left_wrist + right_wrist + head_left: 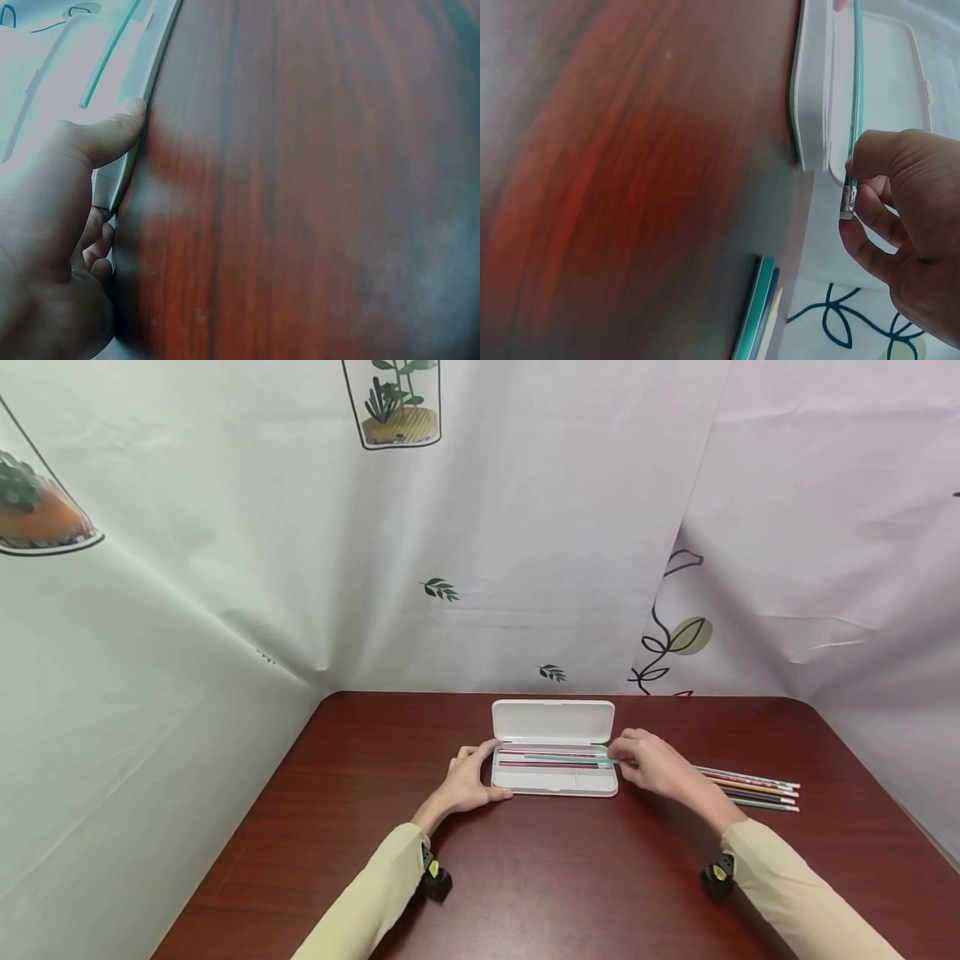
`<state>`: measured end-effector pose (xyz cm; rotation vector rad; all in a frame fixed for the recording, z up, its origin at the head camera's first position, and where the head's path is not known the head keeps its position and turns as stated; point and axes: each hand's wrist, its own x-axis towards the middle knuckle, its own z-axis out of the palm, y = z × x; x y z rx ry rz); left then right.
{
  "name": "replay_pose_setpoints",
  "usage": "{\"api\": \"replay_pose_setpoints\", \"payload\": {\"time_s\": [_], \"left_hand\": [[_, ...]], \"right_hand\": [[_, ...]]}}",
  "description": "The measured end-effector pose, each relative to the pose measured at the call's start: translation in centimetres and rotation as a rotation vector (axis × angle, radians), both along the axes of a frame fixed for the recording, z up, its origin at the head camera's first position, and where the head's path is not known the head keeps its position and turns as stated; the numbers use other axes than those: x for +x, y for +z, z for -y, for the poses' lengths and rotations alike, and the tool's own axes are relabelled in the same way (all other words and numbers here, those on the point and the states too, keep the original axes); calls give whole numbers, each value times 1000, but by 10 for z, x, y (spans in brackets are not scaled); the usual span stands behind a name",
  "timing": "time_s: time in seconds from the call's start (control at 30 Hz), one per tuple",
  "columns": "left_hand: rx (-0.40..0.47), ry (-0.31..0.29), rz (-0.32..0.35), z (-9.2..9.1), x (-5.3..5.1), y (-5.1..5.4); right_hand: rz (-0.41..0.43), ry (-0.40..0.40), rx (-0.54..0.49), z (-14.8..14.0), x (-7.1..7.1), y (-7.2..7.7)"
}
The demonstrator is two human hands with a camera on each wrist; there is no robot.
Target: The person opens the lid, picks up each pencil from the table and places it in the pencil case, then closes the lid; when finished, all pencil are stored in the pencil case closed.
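Observation:
A white plastic pencil case [528, 782] lies with its lid [552, 721] raised at the back. Several pencils [543, 766], some dark red, lie lengthwise inside it. My left hand [463, 781] grips the case's left end, thumb at the front edge and fingers toward the back corner. With my right hand [656, 764] I pinch a green pencil [857, 90] near its eraser end. That pencil reaches leftward over the case; in the left wrist view its other end [88, 97] shows above the case, near my left thumb.
To the right, several pencils [757, 789] lie side by side on the dark red-brown wooden table [570, 868], erasers pointing right. A pale printed cloth [525, 527] hangs behind the table and along its sides. Each wrist carries a small black camera [437, 878].

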<state>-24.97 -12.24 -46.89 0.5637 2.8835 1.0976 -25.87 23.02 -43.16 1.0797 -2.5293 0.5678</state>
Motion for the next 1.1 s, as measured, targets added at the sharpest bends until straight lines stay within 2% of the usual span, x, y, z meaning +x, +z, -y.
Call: {"api": "replay_pose_setpoints", "payload": {"time_s": [0.37, 0.67, 1.1], "left_hand": [[3, -1, 3, 1, 1, 0], [0, -3, -6, 0, 0, -1], [2, -9, -9, 0, 1, 0]], "right_hand": [[39, -14, 47, 18, -8, 0], [10, -4, 65, 31, -12, -3], [51, -5, 91, 42, -16, -4]]}}
